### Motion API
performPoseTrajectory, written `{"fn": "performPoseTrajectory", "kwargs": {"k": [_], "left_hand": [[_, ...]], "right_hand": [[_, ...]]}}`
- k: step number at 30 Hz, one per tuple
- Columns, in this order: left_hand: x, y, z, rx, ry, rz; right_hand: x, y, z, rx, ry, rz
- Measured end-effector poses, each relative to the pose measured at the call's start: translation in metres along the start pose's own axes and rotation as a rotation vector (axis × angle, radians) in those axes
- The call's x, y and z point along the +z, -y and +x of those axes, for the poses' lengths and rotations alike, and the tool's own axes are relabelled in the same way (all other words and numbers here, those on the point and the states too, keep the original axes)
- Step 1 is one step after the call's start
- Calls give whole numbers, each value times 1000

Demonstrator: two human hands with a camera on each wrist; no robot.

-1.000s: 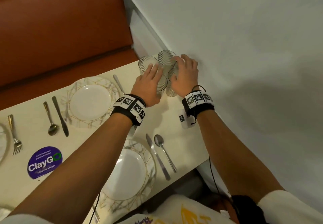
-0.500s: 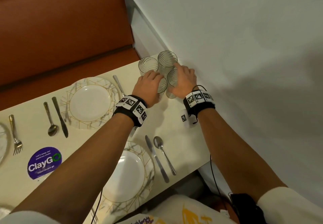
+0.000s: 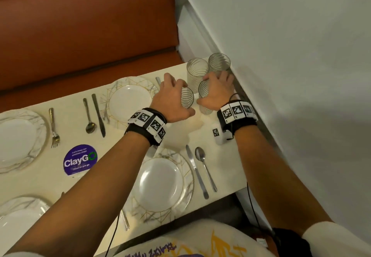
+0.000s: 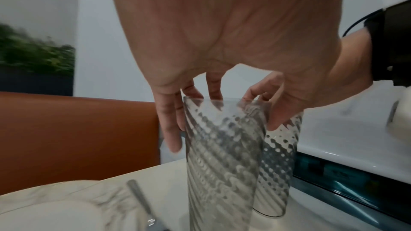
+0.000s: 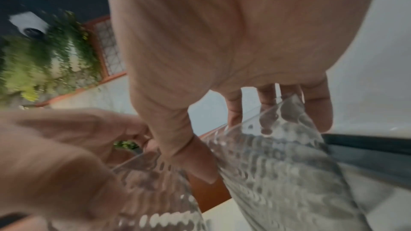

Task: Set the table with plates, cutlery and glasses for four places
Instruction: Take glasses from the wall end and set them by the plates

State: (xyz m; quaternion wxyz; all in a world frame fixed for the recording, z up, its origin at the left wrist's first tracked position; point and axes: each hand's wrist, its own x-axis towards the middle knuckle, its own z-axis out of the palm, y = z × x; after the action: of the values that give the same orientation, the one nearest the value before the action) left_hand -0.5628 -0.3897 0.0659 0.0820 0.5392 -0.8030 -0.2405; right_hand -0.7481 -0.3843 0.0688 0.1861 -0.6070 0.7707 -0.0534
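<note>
Gripping one glass (image 3: 187,100) from above, the left hand (image 3: 170,100) curls round its rim. The right hand (image 3: 217,94) likewise clasps another glass (image 3: 203,91) (both near the wall (image 3: 291,56)).

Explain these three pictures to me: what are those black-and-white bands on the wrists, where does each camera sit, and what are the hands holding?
No machine here: a person sets a table, wearing checkered marker bands on both wrists. The wide picture comes from a camera on the head, looking down. The two close-ups come from cameras on each wrist, looking along the fingers.

On the table lie plates, such as the near plate, each with cutlery beside it, and a purple ClayGo sticker. Four patterned glasses are grouped at the far corner by the wall.

The left hand grips one glass from above, near its rim. The right hand grips the neighbouring glass likewise. Two more glasses stand untouched behind.
</note>
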Motion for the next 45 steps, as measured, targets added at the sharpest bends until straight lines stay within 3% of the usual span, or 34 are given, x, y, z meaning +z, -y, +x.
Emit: {"fn": "performPoseTrajectory", "kwargs": {"k": [13,23,31,45], "left_hand": [[-99,212,-174,-379,-157,-178],[-160,390,-334,-698,-269,-242],[-166,456,-385,-867,-287,-353],[-157,465,-390,-889,-351,-354]], "right_hand": [[99,252,-88,-252,106,119],[203,422,-183,-471,321,60],[240,469,-206,-524,380,-13],[245,476,-213,-550,432,-96]]}}
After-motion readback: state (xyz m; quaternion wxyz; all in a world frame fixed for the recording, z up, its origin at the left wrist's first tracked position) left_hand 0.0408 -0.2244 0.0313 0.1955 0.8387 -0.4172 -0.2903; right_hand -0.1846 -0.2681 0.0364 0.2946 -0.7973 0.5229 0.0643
